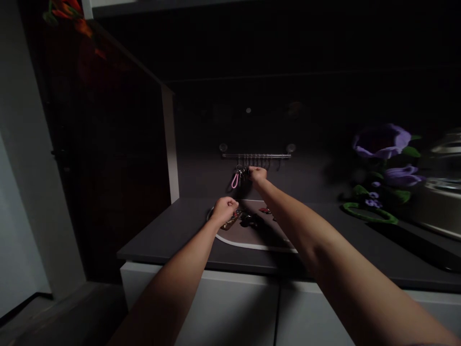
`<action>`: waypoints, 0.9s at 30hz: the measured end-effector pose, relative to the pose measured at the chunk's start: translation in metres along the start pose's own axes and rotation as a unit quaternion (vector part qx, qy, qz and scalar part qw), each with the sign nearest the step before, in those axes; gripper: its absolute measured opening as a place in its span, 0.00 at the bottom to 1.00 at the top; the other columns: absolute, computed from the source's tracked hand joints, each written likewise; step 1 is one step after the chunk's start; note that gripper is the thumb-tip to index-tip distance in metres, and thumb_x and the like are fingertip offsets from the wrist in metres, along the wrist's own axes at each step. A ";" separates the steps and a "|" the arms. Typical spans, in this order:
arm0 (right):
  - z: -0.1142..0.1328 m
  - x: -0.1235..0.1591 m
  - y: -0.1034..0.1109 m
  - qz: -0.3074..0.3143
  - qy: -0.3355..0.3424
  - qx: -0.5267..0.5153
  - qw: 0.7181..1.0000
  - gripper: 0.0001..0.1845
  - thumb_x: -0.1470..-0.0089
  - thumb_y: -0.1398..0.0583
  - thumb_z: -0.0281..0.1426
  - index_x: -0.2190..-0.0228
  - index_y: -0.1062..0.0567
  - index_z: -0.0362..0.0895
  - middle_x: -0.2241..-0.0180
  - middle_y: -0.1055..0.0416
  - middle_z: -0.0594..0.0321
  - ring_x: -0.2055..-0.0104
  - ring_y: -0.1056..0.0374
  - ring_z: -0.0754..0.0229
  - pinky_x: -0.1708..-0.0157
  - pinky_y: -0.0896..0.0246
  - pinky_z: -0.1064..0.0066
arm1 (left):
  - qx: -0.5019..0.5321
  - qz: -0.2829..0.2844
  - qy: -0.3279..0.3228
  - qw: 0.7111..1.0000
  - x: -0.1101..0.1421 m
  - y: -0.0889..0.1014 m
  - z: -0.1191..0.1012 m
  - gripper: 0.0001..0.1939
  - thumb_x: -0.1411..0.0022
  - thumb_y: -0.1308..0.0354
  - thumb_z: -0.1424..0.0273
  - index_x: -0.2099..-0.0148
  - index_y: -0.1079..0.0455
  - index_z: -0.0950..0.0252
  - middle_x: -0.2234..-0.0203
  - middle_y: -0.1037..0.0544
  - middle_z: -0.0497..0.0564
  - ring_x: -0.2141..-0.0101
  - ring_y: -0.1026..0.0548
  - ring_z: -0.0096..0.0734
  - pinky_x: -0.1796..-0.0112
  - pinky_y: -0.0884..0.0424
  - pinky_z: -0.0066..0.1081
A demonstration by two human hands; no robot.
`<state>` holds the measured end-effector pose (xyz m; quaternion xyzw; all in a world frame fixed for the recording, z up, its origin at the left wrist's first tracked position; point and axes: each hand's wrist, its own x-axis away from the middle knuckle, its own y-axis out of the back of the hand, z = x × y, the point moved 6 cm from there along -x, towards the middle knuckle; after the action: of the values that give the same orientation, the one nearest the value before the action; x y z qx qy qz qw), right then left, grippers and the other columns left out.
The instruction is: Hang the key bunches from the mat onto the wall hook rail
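- Peeking in at the top left are some orange flowers point(70, 12), beside a dark door point(108, 168).
- Next comes the dark grey counter top point(154, 235), with pale cupboard doors point(234, 302) under it.
- My left hand point(224, 209) is over the left side of a tray point(237, 245) with a white rim. Its fingers are curled in, but I cannot tell if they hold anything.
- Some small brown bits point(228, 223) are on the tray, just by that hand.
- A pink loop point(235, 180) hangs with shiny key rings under the left part of a clear rail point(273, 156) on the wall.
- A small black thing point(248, 220) sits on the tray below.
- My right hand point(258, 174) is up just under the rail's hooks, near the pink loop. Its fingertips are pinched close, but I cannot tell what is in them.
- A little red thing point(265, 210) is on the tray under my right hand.
- Far over to the right are purple flowers point(383, 142), a green ring point(370, 218) and a big shiny silver thing point(441, 206).
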<state>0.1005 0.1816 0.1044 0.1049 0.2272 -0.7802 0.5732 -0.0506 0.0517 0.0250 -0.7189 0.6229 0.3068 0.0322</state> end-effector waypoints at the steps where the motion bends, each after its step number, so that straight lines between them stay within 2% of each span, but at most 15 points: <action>1: 0.000 0.000 0.001 0.000 -0.003 0.002 1.000 0.06 0.61 0.40 0.29 0.77 0.28 0.38 0.87 0.37 0.69 0.84 0.41 0.69 0.81 0.41 0.78 | 0.003 0.002 -0.001 1.000 0.000 0.000 0.000 0.07 0.52 0.47 0.69 0.77 0.33 0.68 0.86 0.36 0.44 0.82 0.39 0.21 0.77 0.45 0.24; 10: 0.013 0.015 0.007 0.038 -0.022 0.027 0.999 0.05 0.61 0.40 0.24 0.74 0.28 0.38 0.82 0.34 0.68 0.81 0.40 0.72 0.76 0.40 0.79 | 0.031 0.010 0.002 0.999 0.000 0.000 -0.002 0.08 0.52 0.47 0.68 0.77 0.33 0.68 0.85 0.34 0.45 0.81 0.37 0.22 0.75 0.42 0.25; 17: 0.024 0.029 0.021 0.046 -0.029 0.059 0.997 0.11 0.60 0.41 0.20 0.69 0.29 0.38 0.74 0.31 0.64 0.75 0.37 0.71 0.69 0.38 0.77 | 0.063 0.014 0.005 0.998 0.000 0.003 -0.004 0.07 0.52 0.46 0.70 0.75 0.32 0.69 0.84 0.32 0.46 0.80 0.35 0.22 0.75 0.40 0.24; 22: 0.037 0.048 0.022 0.112 -0.003 0.085 0.990 0.09 0.58 0.41 0.22 0.69 0.29 0.38 0.72 0.31 0.63 0.74 0.39 0.71 0.67 0.39 0.75 | 0.057 0.025 -0.004 0.998 0.002 0.004 -0.008 0.06 0.53 0.46 0.71 0.73 0.31 0.69 0.83 0.31 0.45 0.79 0.35 0.22 0.74 0.40 0.24; 27: 0.038 0.077 0.028 0.157 -0.016 0.076 0.985 0.08 0.57 0.41 0.22 0.70 0.28 0.38 0.73 0.31 0.64 0.76 0.41 0.72 0.70 0.42 0.76 | 0.024 0.065 -0.029 0.997 0.005 0.001 -0.011 0.07 0.53 0.45 0.72 0.70 0.28 0.70 0.78 0.28 0.48 0.76 0.33 0.23 0.70 0.38 0.24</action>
<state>0.1057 0.0913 0.0982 0.1696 0.1388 -0.6972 0.6825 -0.0464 0.0424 0.0321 -0.6671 0.6739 0.3139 0.0474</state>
